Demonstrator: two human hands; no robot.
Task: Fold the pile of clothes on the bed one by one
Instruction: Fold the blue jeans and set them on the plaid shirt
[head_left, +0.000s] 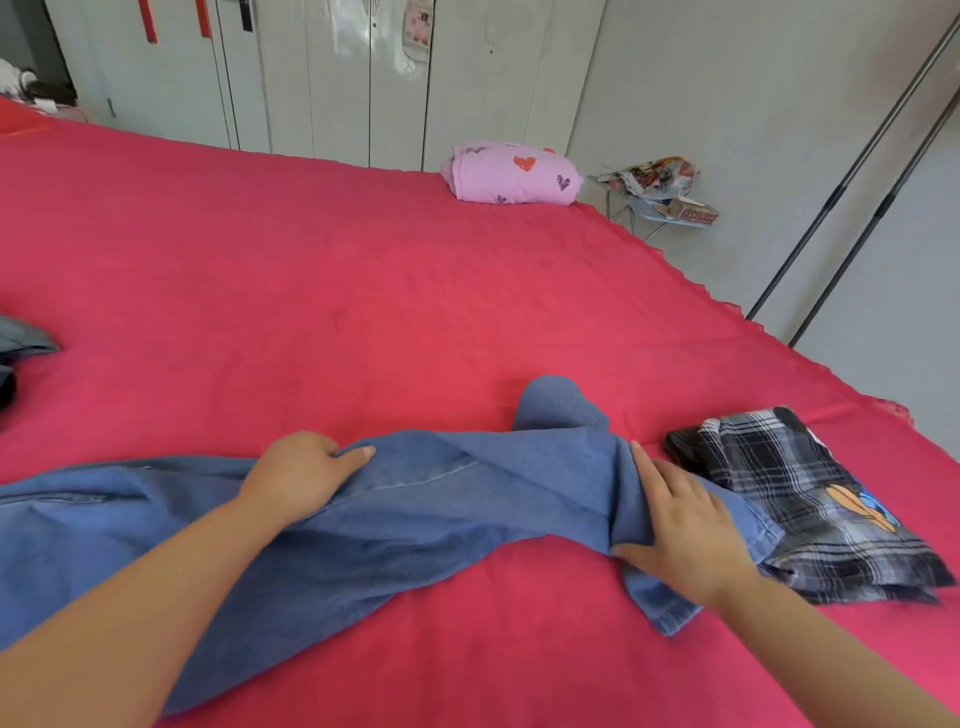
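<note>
So the blue denim garment (426, 499) is stretched out sideways across the red bed (311, 260), running from way out past the left hand (304, 475) over to the right hand (680, 525), with one bit poking up and away just beyond the right one. The left hand has its fingers curled over the far edge of the cloth, thumb out along it, gripping a bunched-up ridge. The right hand lies flatter, fingers fairly straight on the fabric, and it looks like a fold is pinched between the thumb and forefinger. Just to the right of that hand, touching the denim, is a folded plaid piece (805, 499). Far beyond both hands near the bed's edge is a folded pink heart-print piece (511, 174). Well off to the left of the left hand are some grey clothes (21, 338).
</note>
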